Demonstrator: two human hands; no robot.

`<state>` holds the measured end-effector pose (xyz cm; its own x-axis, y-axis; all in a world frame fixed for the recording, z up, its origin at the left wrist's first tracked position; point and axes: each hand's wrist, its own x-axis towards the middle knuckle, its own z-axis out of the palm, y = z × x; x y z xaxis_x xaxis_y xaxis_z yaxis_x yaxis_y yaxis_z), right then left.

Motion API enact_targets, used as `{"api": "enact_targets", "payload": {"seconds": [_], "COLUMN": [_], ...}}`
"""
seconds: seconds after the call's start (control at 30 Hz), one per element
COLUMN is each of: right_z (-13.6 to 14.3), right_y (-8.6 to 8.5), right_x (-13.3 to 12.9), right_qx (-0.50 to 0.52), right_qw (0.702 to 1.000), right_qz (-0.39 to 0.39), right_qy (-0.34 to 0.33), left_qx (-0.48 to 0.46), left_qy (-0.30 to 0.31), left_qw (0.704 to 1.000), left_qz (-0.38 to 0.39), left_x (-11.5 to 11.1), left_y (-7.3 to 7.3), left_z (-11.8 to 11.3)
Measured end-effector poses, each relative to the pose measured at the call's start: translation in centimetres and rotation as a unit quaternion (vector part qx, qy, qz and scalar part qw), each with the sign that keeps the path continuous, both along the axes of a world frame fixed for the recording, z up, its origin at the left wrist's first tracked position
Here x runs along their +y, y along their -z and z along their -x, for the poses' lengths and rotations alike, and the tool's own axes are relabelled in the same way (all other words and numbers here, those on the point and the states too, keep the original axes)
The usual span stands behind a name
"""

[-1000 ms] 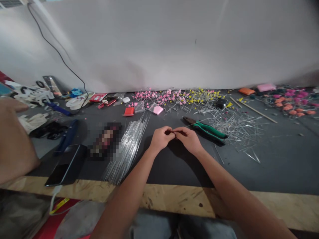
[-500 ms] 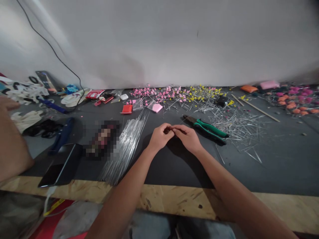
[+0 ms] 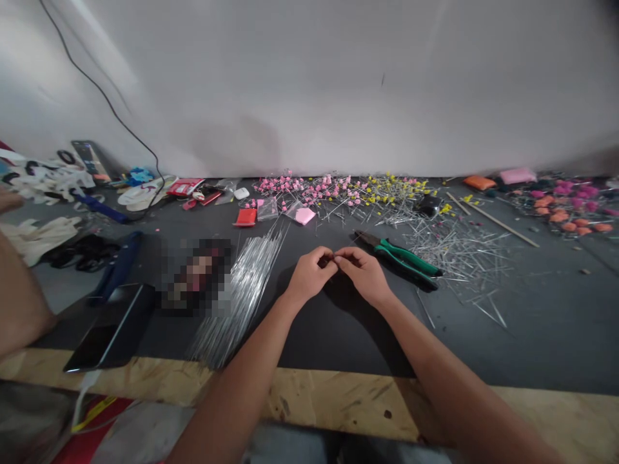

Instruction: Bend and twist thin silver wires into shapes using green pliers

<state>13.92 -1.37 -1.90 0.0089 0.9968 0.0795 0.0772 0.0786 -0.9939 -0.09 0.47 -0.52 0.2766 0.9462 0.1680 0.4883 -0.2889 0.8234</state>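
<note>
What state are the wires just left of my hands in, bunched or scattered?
Loosely bunched: the wires lie side by side, roughly parallel, in one long sheaf.

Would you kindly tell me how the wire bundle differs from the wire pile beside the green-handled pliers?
The wire bundle lies roughly parallel, while the wire pile lies crossed and scattered. The wire bundle's strands look long; the wire pile's pieces look shorter. Both are silvery and rest on the dark tabletop.

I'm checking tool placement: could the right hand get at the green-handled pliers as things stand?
Likely yes: the pliers lie beside the right hand, with nothing visible between them.
</note>
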Motion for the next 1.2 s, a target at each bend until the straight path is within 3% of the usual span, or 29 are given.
{"api": "enact_targets", "payload": {"seconds": [0.4,1.2], "right_z": [-0.12,-0.14], "right_y": [-0.01,0.21], "right_x": [-0.05,-0.03], "right_qx": [0.003,0.019], "right_qw": [1.000,0.999], "right_qz": [0.007,-0.010], "right_qy": [0.002,-0.027], "left_qx": [-0.001,-0.049], "left_qy": [0.018,-0.032], "left_qw": [1.000,0.998], "left_qz": [-0.003,0.017], "left_x": [-0.01,0.29], "left_y": [-0.17,0.11], "left_z": [0.08,0.37]}}
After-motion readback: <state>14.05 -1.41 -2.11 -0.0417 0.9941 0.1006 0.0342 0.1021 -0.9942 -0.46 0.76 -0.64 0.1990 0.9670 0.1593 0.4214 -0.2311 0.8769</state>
